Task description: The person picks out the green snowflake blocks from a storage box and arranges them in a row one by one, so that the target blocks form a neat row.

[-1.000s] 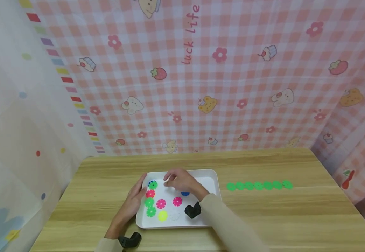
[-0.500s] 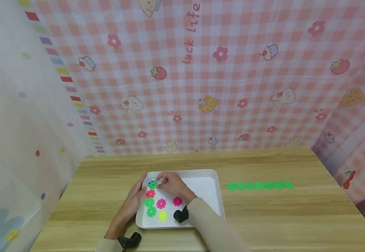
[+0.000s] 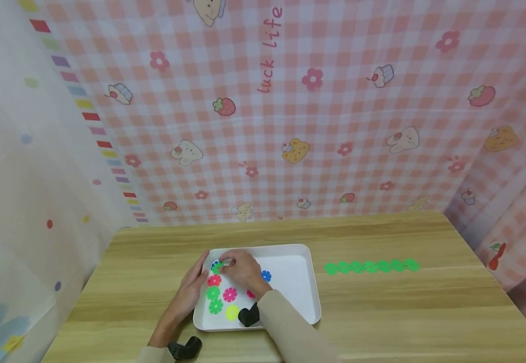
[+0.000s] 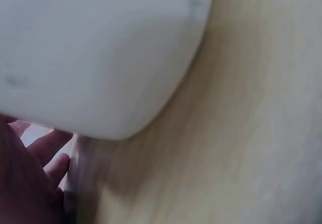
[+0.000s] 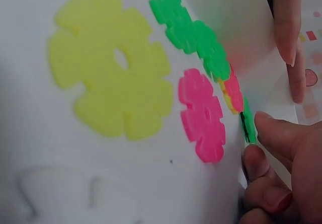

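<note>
My left hand (image 3: pixel 189 292) holds the left rim of a white tray (image 3: pixel 313 292), thumb on the inner side. In the tray's upper left corner, my right hand (image 3: pixel 243 272) pinches a green notched plastic disc (image 5: pixel 250 119) between thumb and index finger. Dark blue shows under that disc. Below it lie a red-pink disc (image 3: pixel 215 280) with yellow under its edge, and two green discs (image 3: pixel 213 293) in a column. A pink disc (image 5: pixel 202 116) and a yellow disc (image 5: pixel 110 65) lie nearby. My right hand partly covers another pink disc (image 3: pixel 250 293).
A blue disc (image 3: pixel 266 276) lies in the tray, right of my right hand. On the wooden table (image 3: pixel 381 312), to the tray's right, several green discs (image 3: pixel 370 266) form a straight row. A pink checked cloth (image 3: pixel 326 116) hangs behind the table.
My right hand has moved left across the tray to the green disc in the upper left corner, and its fingers now close on it. My left hand has stayed at the rim.
</note>
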A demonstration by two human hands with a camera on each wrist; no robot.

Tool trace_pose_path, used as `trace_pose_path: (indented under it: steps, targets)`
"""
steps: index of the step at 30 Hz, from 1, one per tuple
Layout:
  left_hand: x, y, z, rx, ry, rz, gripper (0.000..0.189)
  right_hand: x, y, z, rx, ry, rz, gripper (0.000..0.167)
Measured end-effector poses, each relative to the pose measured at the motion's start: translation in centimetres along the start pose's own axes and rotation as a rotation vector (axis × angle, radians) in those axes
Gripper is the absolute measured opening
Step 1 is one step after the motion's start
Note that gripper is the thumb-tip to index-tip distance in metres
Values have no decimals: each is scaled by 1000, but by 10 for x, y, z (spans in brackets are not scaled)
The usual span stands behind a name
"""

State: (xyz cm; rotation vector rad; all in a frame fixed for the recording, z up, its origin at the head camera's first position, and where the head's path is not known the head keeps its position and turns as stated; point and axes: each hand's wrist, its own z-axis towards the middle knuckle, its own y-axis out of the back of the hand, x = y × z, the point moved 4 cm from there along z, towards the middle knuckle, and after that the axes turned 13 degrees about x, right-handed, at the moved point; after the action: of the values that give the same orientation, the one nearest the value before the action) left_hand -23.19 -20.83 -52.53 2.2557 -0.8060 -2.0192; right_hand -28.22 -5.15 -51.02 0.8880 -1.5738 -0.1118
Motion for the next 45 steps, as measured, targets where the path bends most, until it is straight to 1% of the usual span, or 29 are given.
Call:
trace_pose_path:
  steps: [5,11,15,21,29,32,38,45]
  targets:
    - [1,0,0,5,15,-2,54,0,-1,1,-19,-16,-29,23]
    - [1,1,-1,0,16,3,54,3,-2,0,-3,-33,-44,25]
    - [1,1,0,-2,33,6,54,4,-2,-2,14,-51,-48,24]
    - [-1,0,-1,5,36,3,54,3,-2,-2,21,-52,-46,22]
    - [-1,-1,-1,-9,-3,1,53,-1,-2,-2,31,-21,-13,21]
    - [-2,-1,-1,-4,-19,-5,53,-2,-1,-3,32,-4,-4,18]
    - [-5,-1,-2,5,-12,-13,53,-4,1,-4,49,55,26,9]
    - [-2,-1,0,-1,-17,-4,53,-5,3,-5,58,106,74,6]
